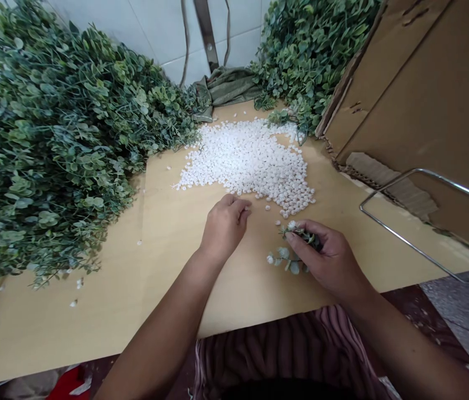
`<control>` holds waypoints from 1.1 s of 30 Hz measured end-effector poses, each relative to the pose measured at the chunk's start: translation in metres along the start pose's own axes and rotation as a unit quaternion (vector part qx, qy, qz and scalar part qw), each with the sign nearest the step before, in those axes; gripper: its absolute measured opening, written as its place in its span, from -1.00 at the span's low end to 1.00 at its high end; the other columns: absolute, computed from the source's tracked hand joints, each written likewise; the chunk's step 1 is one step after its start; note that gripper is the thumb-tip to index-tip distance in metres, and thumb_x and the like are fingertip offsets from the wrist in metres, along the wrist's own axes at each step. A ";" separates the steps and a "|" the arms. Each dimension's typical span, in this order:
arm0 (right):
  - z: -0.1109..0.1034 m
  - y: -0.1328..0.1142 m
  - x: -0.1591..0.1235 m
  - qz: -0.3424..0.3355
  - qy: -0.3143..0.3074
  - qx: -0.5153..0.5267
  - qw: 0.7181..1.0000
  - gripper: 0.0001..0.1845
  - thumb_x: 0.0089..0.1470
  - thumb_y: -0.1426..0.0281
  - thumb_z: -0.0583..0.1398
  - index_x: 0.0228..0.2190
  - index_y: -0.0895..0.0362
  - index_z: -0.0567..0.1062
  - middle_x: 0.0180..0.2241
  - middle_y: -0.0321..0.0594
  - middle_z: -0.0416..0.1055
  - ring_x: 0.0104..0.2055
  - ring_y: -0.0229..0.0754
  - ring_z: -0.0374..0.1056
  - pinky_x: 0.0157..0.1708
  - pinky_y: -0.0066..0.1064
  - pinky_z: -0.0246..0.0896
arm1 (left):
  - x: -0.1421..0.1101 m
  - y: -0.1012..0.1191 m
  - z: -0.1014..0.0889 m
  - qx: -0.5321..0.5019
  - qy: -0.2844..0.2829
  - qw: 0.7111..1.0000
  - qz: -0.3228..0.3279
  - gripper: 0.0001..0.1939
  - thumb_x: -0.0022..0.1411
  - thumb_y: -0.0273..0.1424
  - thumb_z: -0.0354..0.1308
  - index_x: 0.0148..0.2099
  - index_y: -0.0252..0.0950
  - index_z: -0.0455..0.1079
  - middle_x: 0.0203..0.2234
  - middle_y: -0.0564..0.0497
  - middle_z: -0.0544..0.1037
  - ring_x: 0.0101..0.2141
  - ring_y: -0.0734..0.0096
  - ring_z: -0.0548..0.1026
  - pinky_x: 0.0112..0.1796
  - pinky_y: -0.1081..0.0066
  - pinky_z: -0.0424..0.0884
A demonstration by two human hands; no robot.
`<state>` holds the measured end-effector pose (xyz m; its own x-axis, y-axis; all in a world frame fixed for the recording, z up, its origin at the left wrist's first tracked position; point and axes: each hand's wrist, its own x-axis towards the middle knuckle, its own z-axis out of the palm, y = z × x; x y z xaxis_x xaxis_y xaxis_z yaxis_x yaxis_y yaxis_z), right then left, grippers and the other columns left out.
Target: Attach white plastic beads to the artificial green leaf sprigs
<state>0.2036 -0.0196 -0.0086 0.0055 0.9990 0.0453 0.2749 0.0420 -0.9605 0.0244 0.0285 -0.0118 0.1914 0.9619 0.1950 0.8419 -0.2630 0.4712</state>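
Observation:
My right hand (326, 256) is closed around a small artificial leafy sprig (290, 261) with pale green leaves and white tips, held just above the wooden table (167, 278). My left hand (226, 222) is beside it, fingers curled in a pinch at the near edge of a pile of small white plastic pieces (251, 161). What the left fingers pinch is too small to make out.
A big heap of artificial green foliage (51, 144) covers the table's left side; another heap (309, 50) lies at the back right. A cardboard box (425, 100) and a metal wire frame (417, 222) stand on the right. Loose white pieces (76, 284) dot the left tabletop.

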 end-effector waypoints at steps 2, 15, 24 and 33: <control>0.002 -0.001 0.000 0.002 -0.007 0.010 1.000 -0.84 -0.06 0.31 0.18 -0.47 0.17 0.44 -0.51 -0.24 0.43 -0.46 -0.21 0.35 -0.49 -0.44 0.26 | 0.000 0.000 0.000 0.022 -0.002 1.000 0.004 -0.80 0.16 -0.53 0.02 -0.26 -0.29 0.47 -0.38 -0.05 0.49 -0.36 0.35 0.45 -0.32 0.39 0.36; 0.012 -0.011 0.001 0.011 -0.052 0.084 0.995 -0.80 -0.04 0.32 0.18 -0.59 0.15 0.38 -0.66 -0.38 0.23 -0.62 -0.34 0.16 -0.62 -0.53 0.16 | -0.027 0.029 -0.015 -0.567 -0.059 0.777 -0.268 -0.84 -0.05 -0.40 0.27 -0.33 -0.32 0.49 -0.58 0.07 0.51 -0.60 0.62 0.35 -0.53 0.56 0.24; 0.019 -0.011 0.002 -0.017 -0.055 0.051 0.997 -0.82 -0.06 0.37 0.19 -0.62 0.15 0.37 -0.66 -0.36 0.25 -0.61 -0.33 0.19 -0.60 -0.52 0.18 | -0.040 0.027 -0.008 -0.633 -0.048 0.704 -0.319 -0.80 -0.15 -0.37 0.36 -0.39 -0.33 0.56 -0.61 0.06 0.52 -0.56 0.57 0.41 -0.49 0.54 0.30; 0.021 -0.010 0.001 -0.035 -0.042 0.037 0.998 -0.86 -0.04 0.38 0.18 -0.56 0.16 0.46 -0.60 -0.31 0.37 -0.56 -0.27 0.30 -0.53 -0.48 0.25 | -0.039 0.028 -0.008 -0.596 -0.047 0.742 -0.303 -0.82 -0.13 -0.36 0.35 -0.40 -0.32 0.54 -0.67 0.11 0.45 -0.62 0.62 0.32 -0.54 0.55 0.27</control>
<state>0.1805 -0.0188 -0.0046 -0.0924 0.9914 0.0922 0.1996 0.1092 -0.9738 0.0367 -0.0174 0.0008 0.0423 0.9165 -0.3977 -0.2467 0.3953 0.8848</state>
